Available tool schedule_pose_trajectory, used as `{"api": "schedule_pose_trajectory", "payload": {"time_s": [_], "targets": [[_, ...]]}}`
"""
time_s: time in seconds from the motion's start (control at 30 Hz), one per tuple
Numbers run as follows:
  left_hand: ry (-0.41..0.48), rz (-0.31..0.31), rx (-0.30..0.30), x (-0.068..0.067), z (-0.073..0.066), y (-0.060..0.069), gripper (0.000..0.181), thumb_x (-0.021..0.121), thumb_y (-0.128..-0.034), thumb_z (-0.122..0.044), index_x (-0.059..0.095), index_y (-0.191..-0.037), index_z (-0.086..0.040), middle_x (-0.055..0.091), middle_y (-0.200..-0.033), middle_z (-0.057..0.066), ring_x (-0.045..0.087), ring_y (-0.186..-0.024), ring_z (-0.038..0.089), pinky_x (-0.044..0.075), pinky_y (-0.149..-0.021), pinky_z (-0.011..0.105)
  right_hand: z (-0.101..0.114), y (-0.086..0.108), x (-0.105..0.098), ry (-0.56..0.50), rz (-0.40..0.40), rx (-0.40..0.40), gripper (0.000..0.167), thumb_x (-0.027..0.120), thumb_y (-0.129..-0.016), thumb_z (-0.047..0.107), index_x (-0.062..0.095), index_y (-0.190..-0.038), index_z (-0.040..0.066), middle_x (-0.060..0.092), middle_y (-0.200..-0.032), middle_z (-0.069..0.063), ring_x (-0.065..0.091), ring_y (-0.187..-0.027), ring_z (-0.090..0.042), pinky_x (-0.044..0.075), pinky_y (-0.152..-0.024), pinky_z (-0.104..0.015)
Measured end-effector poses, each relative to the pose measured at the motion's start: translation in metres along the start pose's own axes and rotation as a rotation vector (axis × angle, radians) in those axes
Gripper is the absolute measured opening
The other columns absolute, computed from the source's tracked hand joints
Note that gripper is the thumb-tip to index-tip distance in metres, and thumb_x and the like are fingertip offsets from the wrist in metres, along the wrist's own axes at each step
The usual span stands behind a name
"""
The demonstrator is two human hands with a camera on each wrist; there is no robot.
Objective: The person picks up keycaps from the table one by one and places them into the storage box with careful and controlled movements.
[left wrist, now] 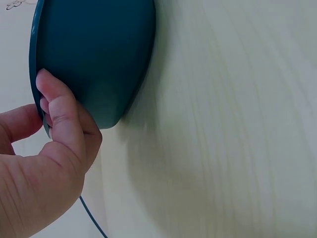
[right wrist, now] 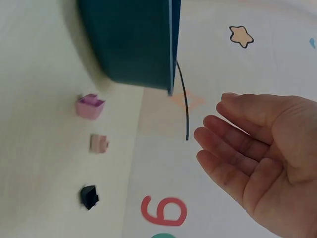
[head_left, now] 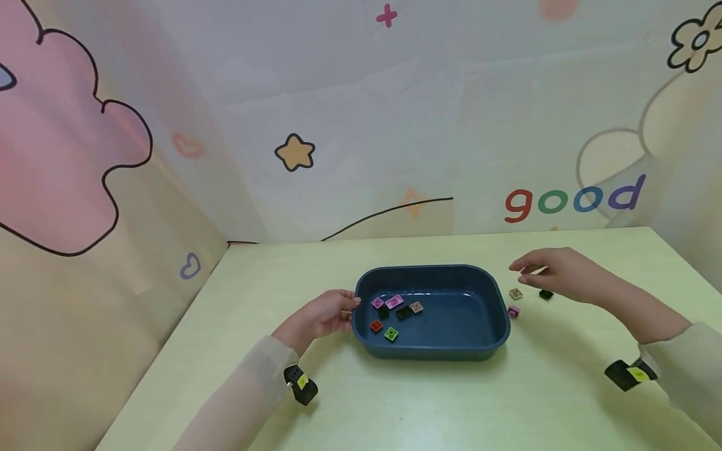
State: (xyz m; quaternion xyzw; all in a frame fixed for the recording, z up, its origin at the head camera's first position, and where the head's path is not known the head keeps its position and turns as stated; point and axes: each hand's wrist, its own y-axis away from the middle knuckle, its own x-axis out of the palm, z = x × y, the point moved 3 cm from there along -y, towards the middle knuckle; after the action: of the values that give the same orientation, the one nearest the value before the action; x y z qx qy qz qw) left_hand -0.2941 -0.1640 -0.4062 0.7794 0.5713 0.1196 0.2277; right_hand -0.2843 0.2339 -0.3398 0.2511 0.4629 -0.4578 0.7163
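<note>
A dark blue rectangular tray point(head_left: 445, 351) sits on the table, and my left hand point(head_left: 333, 313) pinches its left rim between thumb and fingers. In the left wrist view the fingers point(left wrist: 64, 109) curl against the tray's outer wall. Inside lie small toy bricks, among them a red brick point(head_left: 376, 326), a green brick point(head_left: 392, 334) and a pink brick point(head_left: 394, 302). My right hand point(head_left: 555, 272) hovers above the table right of the tray, fingers loosely bent and holding nothing. Below it lie a beige brick point(head_left: 516, 293), a black brick point(head_left: 546, 294) and a pinkish-purple brick point(head_left: 513, 311).
The pale wood-grain table point(head_left: 395, 407) reaches back to a printed cloth backdrop point(head_left: 366, 94), which also rises along the left and right sides. Each wrist wears a small black camera, such as the left wrist camera point(head_left: 301, 385).
</note>
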Motion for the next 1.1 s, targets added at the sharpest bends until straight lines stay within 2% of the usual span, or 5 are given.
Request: {"api": "schedule_pose_trajectory", "payload": {"time_s": [0.1,0.3,0.5,0.67,1.1], "targets": [[0.004,-0.001,-0.002,0.001,0.001,0.0,0.016,0.046,-0.1085,-0.012,0.051,-0.119,-0.001,0.056,-0.081,0.002,0.052,-0.066,0.012,0.05,-0.059,0.016,-0.009,0.007,0.002,0.001,-0.022,0.026,0.033,0.068,-0.098,0.013,0.067,-0.124,-0.006,0.073,-0.114,-0.022,0.072,-0.1,-0.033,0.063,-0.084,-0.046],[0.008,0.005,-0.001,0.003,0.0,0.0,0.015,0.046,-0.1084,-0.012,0.051,-0.119,-0.002,0.056,-0.081,0.001,0.052,-0.067,0.012,0.05,-0.058,0.016,-0.026,0.022,0.01,0.002,-0.061,0.071,0.035,0.068,-0.097,0.013,0.065,-0.125,-0.009,0.072,-0.113,-0.023,0.071,-0.096,-0.03,0.063,-0.081,-0.043],[0.012,0.007,0.003,0.003,0.0,-0.002,0.014,0.046,-0.1085,-0.012,0.05,-0.117,-0.002,0.055,-0.081,0.002,0.052,-0.068,0.013,0.05,-0.058,0.017,-0.047,0.031,0.022,0.017,-0.083,0.125,0.042,0.069,-0.095,0.012,0.06,-0.128,-0.013,0.063,-0.125,-0.036,0.065,-0.106,-0.049,0.058,-0.088,-0.059],[0.009,0.012,0.006,0.002,0.001,0.001,0.011,0.044,-0.1088,-0.011,0.05,-0.114,-0.003,0.055,-0.081,0.002,0.052,-0.068,0.013,0.049,-0.059,0.018,-0.062,0.03,0.03,0.043,-0.075,0.167,0.051,0.07,-0.094,0.012,0.053,-0.132,-0.017,0.057,-0.129,-0.041,0.062,-0.109,-0.054,0.056,-0.088,-0.061],[0.008,0.012,0.004,0.001,0.001,0.001,0.01,0.044,-0.109,-0.012,0.05,-0.113,-0.005,0.056,-0.08,0.001,0.052,-0.065,0.012,0.049,-0.057,0.017,-0.08,0.02,0.034,0.051,-0.028,0.236,0.057,0.072,-0.091,0.016,0.052,-0.128,-0.023,0.06,-0.121,-0.043,0.065,-0.099,-0.052,0.058,-0.08,-0.055]]}}
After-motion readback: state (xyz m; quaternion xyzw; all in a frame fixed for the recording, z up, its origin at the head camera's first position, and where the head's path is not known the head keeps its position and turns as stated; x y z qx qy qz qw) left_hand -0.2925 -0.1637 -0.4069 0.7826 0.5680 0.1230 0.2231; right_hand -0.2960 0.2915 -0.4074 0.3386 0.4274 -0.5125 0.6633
